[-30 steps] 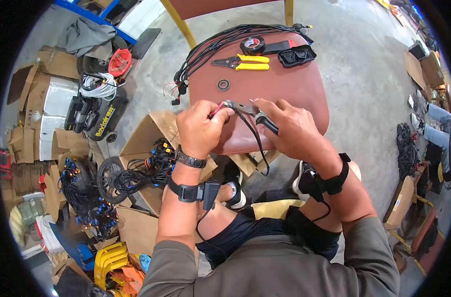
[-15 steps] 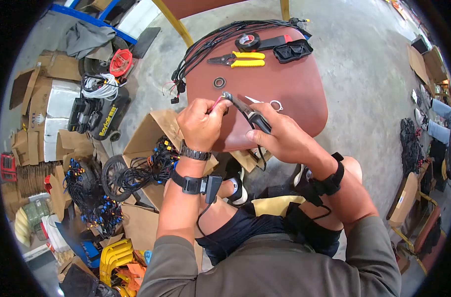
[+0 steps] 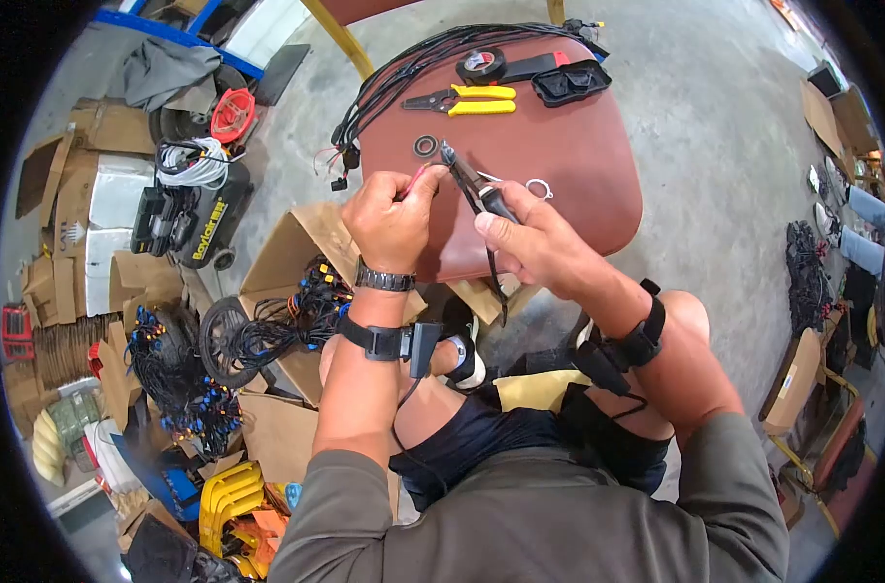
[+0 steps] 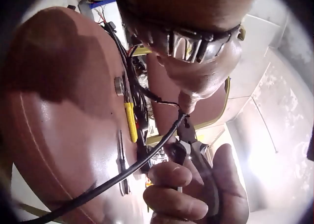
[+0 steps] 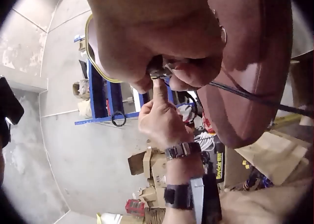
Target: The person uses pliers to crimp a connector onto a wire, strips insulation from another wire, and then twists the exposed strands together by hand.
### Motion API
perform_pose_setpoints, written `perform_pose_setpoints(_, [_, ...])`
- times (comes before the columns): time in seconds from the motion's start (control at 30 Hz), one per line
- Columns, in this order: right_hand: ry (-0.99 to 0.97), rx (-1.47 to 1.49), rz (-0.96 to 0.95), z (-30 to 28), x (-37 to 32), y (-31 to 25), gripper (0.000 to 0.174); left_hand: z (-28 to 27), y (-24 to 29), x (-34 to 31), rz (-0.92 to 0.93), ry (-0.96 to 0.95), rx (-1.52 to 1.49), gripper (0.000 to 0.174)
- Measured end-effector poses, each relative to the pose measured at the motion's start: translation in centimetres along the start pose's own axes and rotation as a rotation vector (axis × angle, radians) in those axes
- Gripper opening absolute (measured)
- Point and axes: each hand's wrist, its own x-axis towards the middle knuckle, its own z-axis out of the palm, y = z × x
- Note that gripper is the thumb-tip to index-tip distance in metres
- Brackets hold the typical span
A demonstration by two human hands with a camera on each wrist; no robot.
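The left hand (image 3: 389, 222) pinches a thin red wire (image 3: 415, 180) between thumb and forefinger. The right hand (image 3: 532, 245) curls round the black handles of pliers (image 3: 468, 181), whose nose meets the wire's free end above the chair seat (image 3: 569, 155), toward its near left corner. Along the far edge lie a black wire harness (image 3: 404, 74), yellow-handled strippers (image 3: 470, 99) and a tape roll (image 3: 481, 65). A small ring (image 3: 425, 146) sits beside the nose. The step looks like working the wire's end. The next move calls for a steady squeeze against a taut wire.
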Motion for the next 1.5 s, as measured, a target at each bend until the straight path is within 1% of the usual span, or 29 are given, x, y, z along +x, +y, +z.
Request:
perform_pose_setpoints(0.03, [-0.003, -0.042, -0.017, -0.5, 0.4, 0.3, 0.047, 0.1, 0.0, 0.0, -0.025, 0.007, -0.018, 0.029])
perform_pose_setpoints(0.1, [0.008, -0.113, -0.047, -1.2, 0.9, 0.8, 0.049, 0.1, -0.4, 0.0, -0.096, -0.047, -0.115, 0.023])
perform_pose_setpoints(0.2, [0.065, -0.348, -0.163, -2.1, 0.5, 0.3, 0.05, -0.4, 0.2, 0.3, -0.171, -0.118, -0.243, 0.016])
perform_pose_setpoints(0.23, [0.102, -0.399, -0.241, -2.3, 0.7, 0.7, 0.05, -0.7, 0.7, 0.6, -0.19, -0.143, -0.282, 0.015])
perform_pose_setpoints(0.33, [0.051, -0.47, -0.109, -2.8, 0.4, -0.5, 0.05, -1.1, 1.5, 1.0, -0.239, -0.199, -0.401, 0.015])
perform_pose_setpoints(0.37, [0.076, -0.491, -0.135, -2.9, 0.7, -0.3, 0.049, -1.0, 0.7, 0.9, -0.203, -0.222, -0.4, 0.011])
perform_pose_setpoints(0.47, [0.083, -0.627, -0.136, -2.4, 0.5, -1.4, 0.048, -1.4, -0.3, 1.8, 0.169, -0.218, -0.067, 0.014])
perform_pose_setpoints(0.57, [0.095, -0.772, -0.075, -2.1, 0.6, -2.0, 0.047, -2.1, 0.1, 2.2, 0.325, -0.25, 0.166, 0.014])
perform_pose_setpoints(0.67, [0.108, -0.843, -0.237, -2.4, 0.9, -1.1, 0.047, -2.3, 0.7, 1.7, 0.057, -0.385, 0.123, 0.014])
perform_pose_setpoints(0.77, [0.112, -0.898, -0.313, -2.5, 1.1, -1.2, 0.046, -2.2, 0.1, 1.1, -0.085, -0.413, -0.023, 0.015])
perform_pose_setpoints(0.87, [0.119, -0.86, -0.283, -3.0, 1.1, -1.9, 0.045, -3.0, 1.3, 1.3, -0.224, -0.426, -0.182, 0.016])
perform_pose_setpoints(0.9, [0.138, -0.877, -0.212, -3.0, 1.0, -2.4, 0.043, -3.2, 1.6, 1.4, -0.23, -0.423, -0.194, 0.015])
perform_pose_setpoints(0.97, [0.123, -0.881, -0.261, -3.8, 1.5, -1.9, 0.043, -3.6, 1.8, 1.5, -0.243, -0.414, -0.214, 0.015])
perform_pose_setpoints(1.0, [0.116, -0.884, -0.285, -4.2, 1.7, -1.7, 0.043, -3.6, 1.8, 1.5, -0.213, -0.4, -0.195, 0.014])
perform_pose_setpoints(1.07, [0.111, -0.875, -0.264, -4.4, 1.7, -1.5, 0.043, -3.6, 1.7, 1.3, -0.156, -0.374, -0.155, 0.013])
perform_pose_setpoints(1.17, [0.109, -0.88, -0.237, -4.8, 1.8, -1.5, 0.044, -3.6, 1.6, 1.1, -0.139, -0.369, -0.171, 0.012])
perform_pose_setpoints(1.2, [0.109, -0.884, -0.227, -4.9, 1.9, -1.5, 0.043, -3.8, 1.8, 1.0, -0.137, -0.374, -0.164, 0.012])
perform_pose_setpoints(1.3, [0.101, -0.883, -0.275, -5.4, 2.2, -1.4, 0.043, -4.0, 2.1, 1.1, -0.139, -0.386, -0.153, 0.012])
perform_pose_setpoints(1.4, [0.112, -0.875, -0.242, -5.1, 2.2, -1.6, 0.044, -4.0, 1.8, 1.1, -0.183, -0.381, -0.191, 0.011])
perform_pose_setpoints(1.47, [0.092, -0.917, -0.361, -5.1, 2.2, -1.7, 0.046, -3.9, 1.2, 1.5, -0.249, -0.383, -0.241, 0.012])
perform_pose_setpoints(1.5, [0.083, -0.933, -0.416, -5.0, 2.2, -1.6, 0.047, -4.1, 0.4, 1.8, -0.18, -0.417, -0.18, 0.013])
